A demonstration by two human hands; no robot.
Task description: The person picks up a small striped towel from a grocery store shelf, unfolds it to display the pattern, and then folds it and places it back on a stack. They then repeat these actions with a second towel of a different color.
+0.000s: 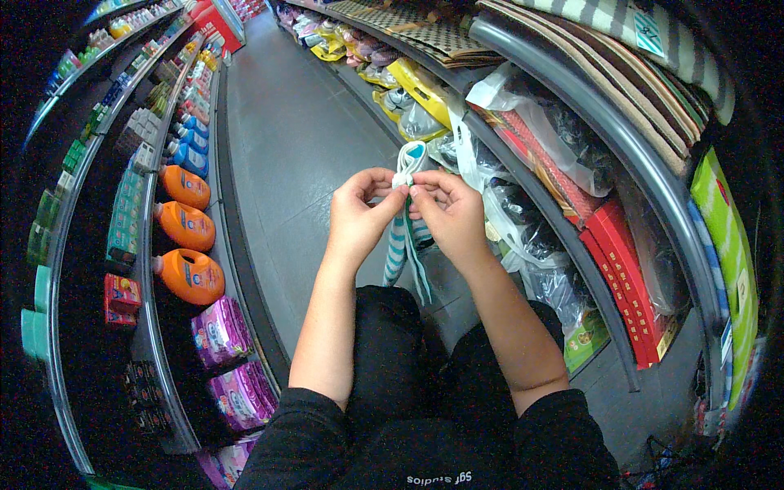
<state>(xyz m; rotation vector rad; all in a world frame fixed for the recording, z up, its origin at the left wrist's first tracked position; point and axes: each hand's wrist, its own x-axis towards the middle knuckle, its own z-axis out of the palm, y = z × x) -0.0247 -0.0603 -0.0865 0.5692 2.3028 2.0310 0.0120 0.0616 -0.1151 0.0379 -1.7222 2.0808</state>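
Observation:
Both hands are raised in the middle of the head view, over the aisle floor. Between them is a white-and-teal striped fabric item (395, 251), with a rolled or looped white top, a bunched knot-like part below it and narrow strips hanging down. My left hand (360, 201) pinches the bunched part from the left, between thumb and fingers. From the right, my right hand (452, 205) grips the same spot with thumb and forefinger. The fingertips nearly meet and hide part of the knot. What kind of item the fabric is cannot be told.
On the left, shelves hold orange detergent bottles (187, 225), blue bottles (190, 158) and purple packs (222, 334). Rolled mats (600, 79), yellow-topped bags (419, 92) and red boxes (621, 282) fill the right-hand shelves. A grey tiled floor (288, 122) runs between.

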